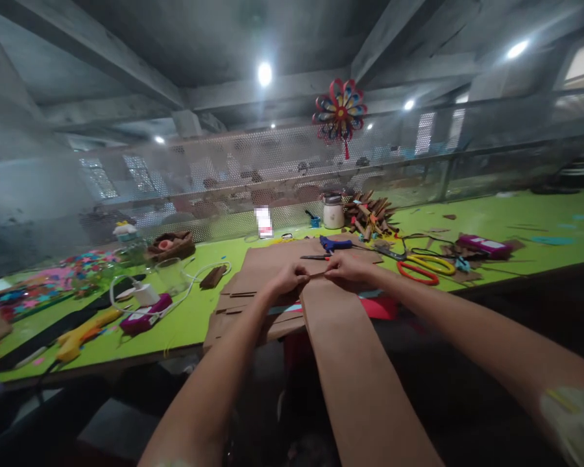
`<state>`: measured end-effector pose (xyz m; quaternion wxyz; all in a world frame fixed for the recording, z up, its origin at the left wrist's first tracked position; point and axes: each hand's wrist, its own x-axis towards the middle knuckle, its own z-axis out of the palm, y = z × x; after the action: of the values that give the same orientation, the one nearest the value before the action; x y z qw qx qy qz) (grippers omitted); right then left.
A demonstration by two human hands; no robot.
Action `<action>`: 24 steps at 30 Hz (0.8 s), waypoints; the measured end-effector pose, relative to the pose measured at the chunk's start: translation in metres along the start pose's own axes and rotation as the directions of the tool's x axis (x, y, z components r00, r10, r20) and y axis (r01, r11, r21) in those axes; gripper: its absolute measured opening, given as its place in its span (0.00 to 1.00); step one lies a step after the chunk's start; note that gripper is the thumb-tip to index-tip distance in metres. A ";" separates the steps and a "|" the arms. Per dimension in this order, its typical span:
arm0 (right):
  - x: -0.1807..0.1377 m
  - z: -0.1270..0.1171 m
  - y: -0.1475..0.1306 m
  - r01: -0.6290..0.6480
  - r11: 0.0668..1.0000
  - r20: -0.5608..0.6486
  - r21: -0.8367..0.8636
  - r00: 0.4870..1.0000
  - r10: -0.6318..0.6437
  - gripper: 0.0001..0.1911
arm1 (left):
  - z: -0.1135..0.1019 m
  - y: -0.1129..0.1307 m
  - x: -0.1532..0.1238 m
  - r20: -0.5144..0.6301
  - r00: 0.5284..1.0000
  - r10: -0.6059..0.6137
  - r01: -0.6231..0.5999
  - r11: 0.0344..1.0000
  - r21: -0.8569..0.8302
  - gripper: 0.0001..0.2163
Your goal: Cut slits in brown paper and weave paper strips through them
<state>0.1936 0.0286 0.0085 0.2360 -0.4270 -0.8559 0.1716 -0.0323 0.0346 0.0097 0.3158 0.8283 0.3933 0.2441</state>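
Here, bare left hand (291, 277) and bare right hand (346, 267) pinch far end of long flat brown paper strip (355, 350) overhanging lime-green tabletop (189, 318); I'd keep both pinches level, edge square.

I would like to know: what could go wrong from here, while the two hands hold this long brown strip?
The long brown strip runs past the edge of the green table, so it might bend or slip if the left hand or right hand loosens. The blue glue gun lies just beyond the right hand; if hot, which I cannot tell, it could cause a burn.
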 end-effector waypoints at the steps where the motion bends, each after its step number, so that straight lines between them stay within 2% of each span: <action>1: -0.002 0.003 0.004 0.018 1.000 -0.021 -0.004 1.000 -0.018 0.13 | 0.001 -0.004 0.001 -0.003 1.000 0.002 -0.002 1.000 0.015 0.13; 7: -0.009 0.017 0.023 0.099 0.995 -0.149 -0.031 0.983 -0.102 0.10 | 0.004 -0.019 0.011 -0.010 0.999 0.048 -0.046 0.989 0.141 0.06; 16: -0.013 0.020 0.031 0.114 0.992 -0.218 -0.051 0.968 -0.123 0.06 | -0.006 -0.025 0.001 -0.017 0.996 0.087 -0.078 0.952 0.297 0.05; 24: -0.021 0.018 0.024 0.101 0.966 -0.169 -0.239 0.975 -0.144 0.06 | -0.012 -0.031 -0.003 -0.011 0.985 0.172 -0.153 0.900 0.407 0.04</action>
<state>0.2105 0.0243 -0.0234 0.2742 -0.4113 -0.8691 0.0165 -0.0570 0.0507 -0.0047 0.1067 0.8996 0.3721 0.2024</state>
